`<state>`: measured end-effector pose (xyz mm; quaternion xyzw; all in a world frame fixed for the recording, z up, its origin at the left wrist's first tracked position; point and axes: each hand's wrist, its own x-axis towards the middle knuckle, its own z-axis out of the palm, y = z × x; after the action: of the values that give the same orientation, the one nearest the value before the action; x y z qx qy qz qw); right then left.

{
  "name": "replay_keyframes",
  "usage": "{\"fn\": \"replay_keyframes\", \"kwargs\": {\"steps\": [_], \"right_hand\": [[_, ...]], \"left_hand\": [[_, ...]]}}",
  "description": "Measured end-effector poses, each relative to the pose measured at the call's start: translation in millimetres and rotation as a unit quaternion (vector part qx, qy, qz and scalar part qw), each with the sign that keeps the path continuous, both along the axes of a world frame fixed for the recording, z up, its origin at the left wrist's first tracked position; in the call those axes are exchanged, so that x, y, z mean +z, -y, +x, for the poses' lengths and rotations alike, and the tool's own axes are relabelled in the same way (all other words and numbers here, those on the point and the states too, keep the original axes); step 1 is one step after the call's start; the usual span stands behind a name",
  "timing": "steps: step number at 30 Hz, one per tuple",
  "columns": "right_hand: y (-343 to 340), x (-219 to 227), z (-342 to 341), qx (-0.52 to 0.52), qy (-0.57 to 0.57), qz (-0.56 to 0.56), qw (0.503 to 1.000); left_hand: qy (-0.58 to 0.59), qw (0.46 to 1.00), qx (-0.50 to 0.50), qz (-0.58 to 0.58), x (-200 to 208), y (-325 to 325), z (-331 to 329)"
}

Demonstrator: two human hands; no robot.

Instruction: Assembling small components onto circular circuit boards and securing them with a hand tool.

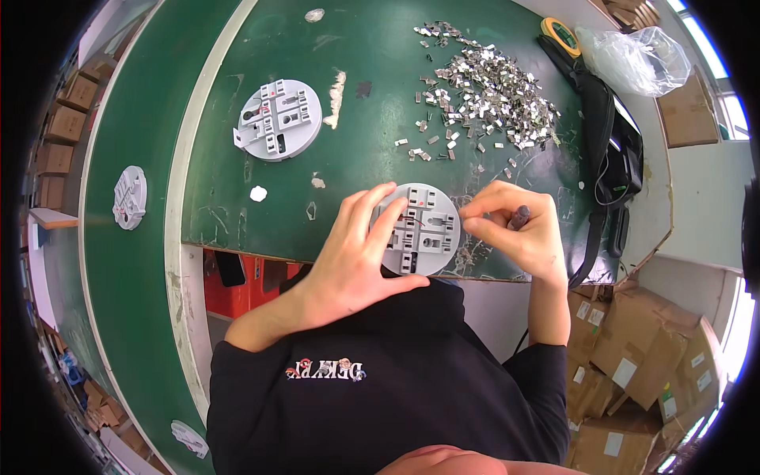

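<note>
A round grey plastic base (435, 223) with raised blocks and slots lies near the table's front edge. My left hand (346, 261) holds it, fingers over its left side and thumb along the near rim. A thin dark wire or strip shows by those fingertips. At the right rim of the base, my right hand (522, 229) is closed in a pinch. The dark rounded end of a stick-like tool (518, 217) sticks out of that hand; its tip is hidden. A second such base (298, 119) lies farther off to the left.
Many small metal clips (503, 95) are heaped at the far right. Beside them are a black bag (613, 150), a clear plastic bag (641, 59) and a yellow tape roll (560, 37). More grey parts (131, 198) lie on the left green strip. Cardboard boxes (649, 340) stand at right.
</note>
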<state>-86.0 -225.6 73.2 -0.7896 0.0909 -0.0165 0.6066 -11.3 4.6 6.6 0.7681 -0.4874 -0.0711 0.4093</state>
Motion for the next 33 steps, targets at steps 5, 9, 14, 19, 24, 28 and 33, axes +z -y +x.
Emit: {"fn": "replay_keyframes", "kwargs": {"steps": [5,9,14,19,24,28,33], "right_hand": [[-7.5,2.2,-1.5,0.012,-0.056,0.012,0.998],[-11.5,-6.7,0.4,-0.008,-0.047,0.075,0.996],[-14.9,-4.5,3.3,0.016,-0.062,0.081,0.995],[-15.1,-2.7,9.8,0.015,-0.099,0.038,0.994],[-20.3,2.3,18.3,0.013,-0.133,-0.007,0.991],[-19.4,-5.2,22.4,0.045,-0.065,-0.015,0.997],[-20.4,-6.3,25.7,0.059,-0.048,-0.024,0.997]], "left_hand": [[0.011,0.991,0.133,-0.025,3.1,7.0,-20.0],[-0.057,0.994,0.033,-0.083,-0.1,5.9,8.0],[-0.179,0.975,0.059,-0.115,2.5,7.8,9.2],[-0.174,0.977,0.053,-0.113,2.0,8.1,12.8],[-0.173,0.977,0.054,-0.116,2.9,10.1,14.3],[-0.177,0.975,0.054,-0.12,2.5,10.9,14.0],[-0.178,0.975,0.05,-0.126,0.7,11.3,15.2]]}}
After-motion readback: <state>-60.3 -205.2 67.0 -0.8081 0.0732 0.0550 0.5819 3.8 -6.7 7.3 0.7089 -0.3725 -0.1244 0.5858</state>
